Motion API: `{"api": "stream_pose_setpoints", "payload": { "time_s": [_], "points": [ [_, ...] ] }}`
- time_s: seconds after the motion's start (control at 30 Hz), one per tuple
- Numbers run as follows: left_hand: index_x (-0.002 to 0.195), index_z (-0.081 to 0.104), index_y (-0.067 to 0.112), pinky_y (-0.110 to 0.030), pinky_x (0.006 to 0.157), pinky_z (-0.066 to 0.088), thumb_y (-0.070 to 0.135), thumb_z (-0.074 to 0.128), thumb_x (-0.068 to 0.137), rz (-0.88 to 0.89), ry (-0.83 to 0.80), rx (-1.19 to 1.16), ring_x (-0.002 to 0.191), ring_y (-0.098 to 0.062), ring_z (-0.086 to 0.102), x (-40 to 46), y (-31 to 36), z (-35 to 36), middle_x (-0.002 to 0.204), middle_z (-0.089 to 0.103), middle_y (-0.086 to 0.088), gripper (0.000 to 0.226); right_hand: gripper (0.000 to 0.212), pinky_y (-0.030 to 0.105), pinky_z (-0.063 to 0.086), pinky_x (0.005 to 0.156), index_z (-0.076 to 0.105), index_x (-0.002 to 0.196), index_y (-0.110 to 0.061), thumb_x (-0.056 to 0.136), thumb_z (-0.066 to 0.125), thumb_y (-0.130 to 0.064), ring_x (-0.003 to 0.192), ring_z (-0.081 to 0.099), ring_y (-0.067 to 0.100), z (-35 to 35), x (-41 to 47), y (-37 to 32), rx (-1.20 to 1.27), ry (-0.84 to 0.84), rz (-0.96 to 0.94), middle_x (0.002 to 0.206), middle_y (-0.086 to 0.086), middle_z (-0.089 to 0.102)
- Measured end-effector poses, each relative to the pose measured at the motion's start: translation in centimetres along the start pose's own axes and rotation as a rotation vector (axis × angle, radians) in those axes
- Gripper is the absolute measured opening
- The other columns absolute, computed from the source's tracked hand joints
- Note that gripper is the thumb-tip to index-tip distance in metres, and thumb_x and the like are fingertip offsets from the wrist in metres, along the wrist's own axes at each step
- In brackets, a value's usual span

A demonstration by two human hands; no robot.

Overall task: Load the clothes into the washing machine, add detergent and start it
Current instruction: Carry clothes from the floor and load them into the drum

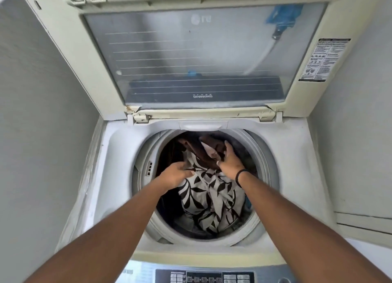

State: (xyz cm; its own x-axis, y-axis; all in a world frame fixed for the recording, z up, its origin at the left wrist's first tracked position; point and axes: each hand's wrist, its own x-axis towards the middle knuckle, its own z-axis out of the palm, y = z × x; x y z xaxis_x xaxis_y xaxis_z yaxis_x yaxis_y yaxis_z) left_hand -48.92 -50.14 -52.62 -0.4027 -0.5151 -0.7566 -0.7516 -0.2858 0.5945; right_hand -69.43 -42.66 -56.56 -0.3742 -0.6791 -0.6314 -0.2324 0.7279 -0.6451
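Both arms down in the drum (263, 155), my left hand (176, 174) bunching the leaf-print cloth (212, 198) just under it and my right hand (230, 160) laid flat-fingered on the dark brown garment (209, 158), squashing everything low so detergent can go in next.

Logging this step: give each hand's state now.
Left hand: grips the leaf-print cloth.
Right hand: fingers straight, pressing the brown garment.

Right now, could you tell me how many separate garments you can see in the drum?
2 at least: a leaf-print cloth at the front under the left hand, and a dark brown garment at the back under the right hand. More may be hidden underneath.
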Motion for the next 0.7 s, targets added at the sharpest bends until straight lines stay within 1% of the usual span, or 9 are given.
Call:
{"api": "stream_pose_setpoints", "payload": {
  "time_s": [0.07, 0.13, 0.17, 0.23, 0.27, 0.4, 0.5, 0.63, 0.7],
  "points": [
    [0.148, 0.049, 0.017, -0.032, 0.113, 0.041, 0.027, 0.070, 0.094, -0.045, 0.021, 0.058, 0.129, -0.021, 0.056, -0.4, -1.5, 0.3, 0.143, 0.058, -0.005, 0.058, 0.088, 0.030, 0.051, 0.087, 0.008, 0.157, -0.037, 0.092, 0.059, -0.006, 0.116, 0.059, 0.025, 0.4, -0.8, 1.0, -0.023, -0.027, 0.013, 0.152, 0.011, 0.043],
    [0.145, 0.053, 0.021, -0.035, 0.110, 0.043, 0.030, 0.070, 0.093, -0.059, 0.093, 0.034, 0.121, -0.021, 0.060, -1.1, -2.5, 0.2, 0.131, 0.065, -0.006, 0.055, 0.085, 0.038, 0.055, 0.086, 0.013, 0.156, -0.036, 0.091, 0.060, -0.006, 0.111, 0.062, 0.026, 0.7, -1.6, 1.6, 0.028, -0.067, 0.042, 0.135, 0.013, 0.058],
    [0.144, 0.053, 0.021, -0.034, 0.109, 0.044, 0.031, 0.070, 0.093, -0.050, 0.142, 0.021, 0.119, -0.021, 0.061, -1.5, -2.8, 0.0, 0.128, 0.065, -0.007, 0.054, 0.082, 0.036, 0.055, 0.074, 0.017, 0.156, -0.033, 0.091, 0.059, -0.006, 0.094, 0.066, 0.023, 0.7, -2.1, 1.7, 0.053, -0.093, 0.065, 0.114, 0.010, 0.066],
    [0.142, 0.055, 0.021, -0.033, 0.106, 0.044, 0.030, 0.070, 0.093, -0.018, 0.228, -0.024, 0.116, -0.022, 0.062, -2.4, -2.9, -0.5, 0.123, 0.066, -0.007, 0.051, 0.074, 0.030, 0.045, 0.056, 0.025, 0.153, -0.029, 0.091, 0.060, -0.009, 0.066, 0.058, 0.017, 0.4, -3.2, 1.5, 0.077, -0.122, 0.101, 0.082, 0.002, 0.061],
    [0.139, 0.057, 0.022, -0.033, 0.104, 0.045, 0.030, 0.070, 0.094, -0.001, 0.264, -0.060, 0.113, -0.022, 0.063, -3.0, -2.8, -0.7, 0.119, 0.067, -0.007, 0.048, 0.071, 0.029, 0.045, 0.057, 0.028, 0.152, -0.030, 0.091, 0.061, -0.012, 0.067, 0.057, 0.017, 0.1, -4.0, 1.2, 0.087, -0.130, 0.110, 0.083, 0.002, 0.061],
    [0.129, 0.064, 0.021, -0.039, 0.093, 0.051, 0.023, 0.066, 0.096, 0.059, 0.331, -0.225, 0.101, -0.024, 0.067, -6.3, -2.5, -0.7, 0.106, 0.070, -0.010, 0.033, 0.051, 0.038, 0.057, 0.079, 0.043, 0.143, -0.028, 0.095, 0.061, -0.024, 0.094, 0.070, 0.025, -1.7, -8.0, 0.2, 0.147, -0.133, 0.154, 0.118, 0.004, 0.066],
    [0.123, 0.066, 0.018, -0.040, 0.092, 0.052, 0.019, 0.065, 0.097, 0.096, 0.352, -0.263, 0.101, -0.025, 0.067, -9.2, -2.7, 0.6, 0.106, 0.071, -0.008, 0.026, 0.034, 0.032, 0.054, 0.067, 0.056, 0.130, -0.019, 0.096, 0.059, -0.023, 0.083, 0.070, 0.022, -2.6, -12.3, -0.1, 0.161, -0.055, 0.131, 0.112, 0.007, 0.070],
    [0.123, 0.065, 0.023, -0.046, 0.092, 0.055, 0.019, 0.062, 0.098, 0.184, 0.210, -0.234, 0.096, -0.019, 0.067, -12.2, -2.5, 2.4, 0.108, 0.070, -0.004, 0.025, 0.019, 0.024, 0.055, 0.060, 0.065, 0.116, -0.019, 0.098, 0.060, -0.020, 0.075, 0.071, 0.011, -3.1, -18.4, 0.1, 0.279, 0.154, 0.010, 0.098, 0.000, 0.074],
    [0.123, 0.066, 0.019, -0.037, 0.083, 0.056, 0.018, 0.063, 0.098, 0.241, 0.118, -0.154, 0.084, -0.016, 0.064, -13.4, -2.5, 3.1, 0.104, 0.071, -0.012, 0.025, 0.014, 0.021, 0.055, 0.058, 0.068, 0.110, -0.017, 0.098, 0.060, -0.017, 0.071, 0.071, 0.010, -2.8, -21.5, -0.1, 0.431, 0.287, -0.028, 0.091, 0.001, 0.076]
  ]
}}
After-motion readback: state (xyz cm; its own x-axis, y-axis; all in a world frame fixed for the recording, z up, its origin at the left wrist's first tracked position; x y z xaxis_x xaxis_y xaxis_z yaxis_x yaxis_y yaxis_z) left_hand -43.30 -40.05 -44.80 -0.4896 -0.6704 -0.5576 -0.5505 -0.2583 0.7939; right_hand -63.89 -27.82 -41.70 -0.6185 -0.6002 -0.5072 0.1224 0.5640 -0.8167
